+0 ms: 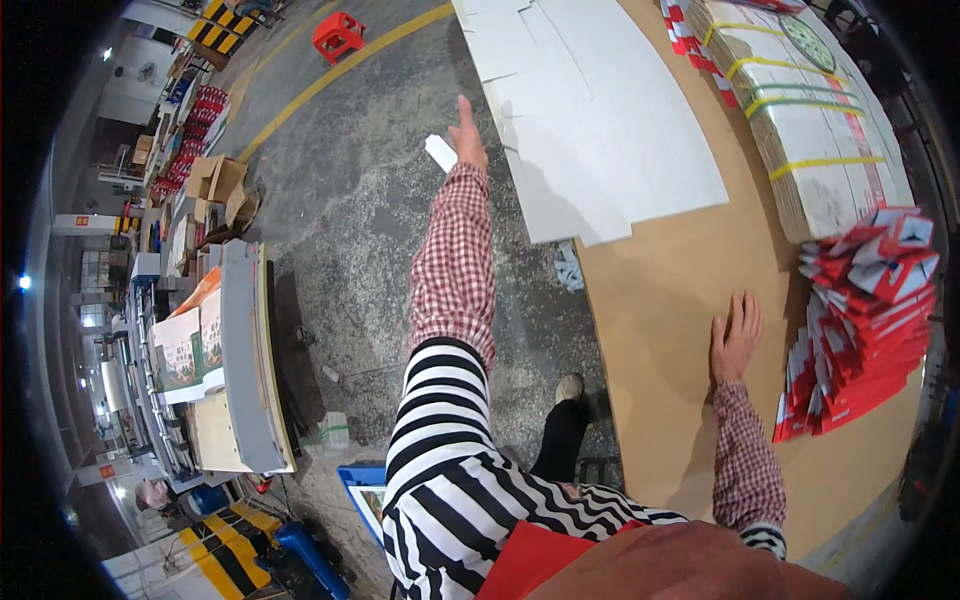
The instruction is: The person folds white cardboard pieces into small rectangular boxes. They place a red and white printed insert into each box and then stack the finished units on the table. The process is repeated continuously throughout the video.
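My left arm stretches forward over the floor, left of the table. My left hand (468,142) is seen edge-on, a finger pointing forward and seemingly parted from the thumb. A small white strip (439,152) shows beside its wrist; whether it touches the hand or lies lower, I cannot tell. My right hand (736,340) rests flat on the brown board (665,330), fingers spread and holding nothing. Ahead of it lies a large white cardboard sheet (610,120) with slits, overhanging the board's left edge. A fanned stack of red-and-white folded cartons (855,330) stands right of that hand.
Beyond the cartons sits a strapped bundle (810,115) with yellow and green bands. A red stool (338,37) stands on the floor far ahead. At left are a machine table (250,360) and open cardboard boxes (215,182). A crumpled grey scrap (569,268) is by the board's edge.
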Demonstrator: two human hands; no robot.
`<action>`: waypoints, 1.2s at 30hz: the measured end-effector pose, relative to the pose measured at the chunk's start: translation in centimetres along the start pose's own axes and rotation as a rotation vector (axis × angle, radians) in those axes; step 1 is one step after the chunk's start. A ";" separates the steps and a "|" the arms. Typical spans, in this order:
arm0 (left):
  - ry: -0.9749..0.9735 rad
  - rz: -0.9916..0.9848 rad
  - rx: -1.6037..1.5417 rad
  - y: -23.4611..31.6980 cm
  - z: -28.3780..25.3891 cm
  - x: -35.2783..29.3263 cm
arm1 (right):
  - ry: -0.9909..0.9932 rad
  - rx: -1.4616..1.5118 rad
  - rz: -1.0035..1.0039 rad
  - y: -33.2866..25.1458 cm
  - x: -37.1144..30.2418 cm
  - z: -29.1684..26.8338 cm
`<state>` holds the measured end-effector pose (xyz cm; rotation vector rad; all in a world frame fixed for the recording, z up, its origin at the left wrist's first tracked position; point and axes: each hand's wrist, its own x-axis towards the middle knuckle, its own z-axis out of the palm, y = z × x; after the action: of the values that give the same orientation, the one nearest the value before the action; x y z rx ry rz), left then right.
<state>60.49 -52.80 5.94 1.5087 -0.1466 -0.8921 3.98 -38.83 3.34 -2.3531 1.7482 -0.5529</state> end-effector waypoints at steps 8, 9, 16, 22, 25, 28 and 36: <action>0.188 0.120 0.174 2.8 3.3 14.7 | -0.086 0.102 0.070 -0.2 0.5 0.3; 0.168 0.084 0.174 2.7 3.9 15.4 | -0.089 0.072 0.072 -0.3 0.5 0.0; -0.003 0.035 0.233 4.5 4.7 18.6 | -0.100 0.007 0.048 -1.0 1.0 -0.6; -0.209 0.049 0.101 3.8 6.1 18.0 | -0.110 -0.028 0.080 -0.9 0.9 -0.4; -0.245 0.067 0.053 3.7 6.5 16.8 | -0.108 -0.015 0.077 -1.0 1.0 -0.6; -0.277 0.092 0.014 4.0 5.5 17.3 | -0.116 0.009 0.073 -1.1 1.2 -0.7; -0.308 0.117 -0.047 1.2 6.2 13.5 | -0.086 0.031 0.108 -1.1 0.7 -1.0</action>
<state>66.55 -65.79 1.87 1.2982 -0.4311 -1.0211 4.77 -39.06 4.76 -2.2116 1.8021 -0.4516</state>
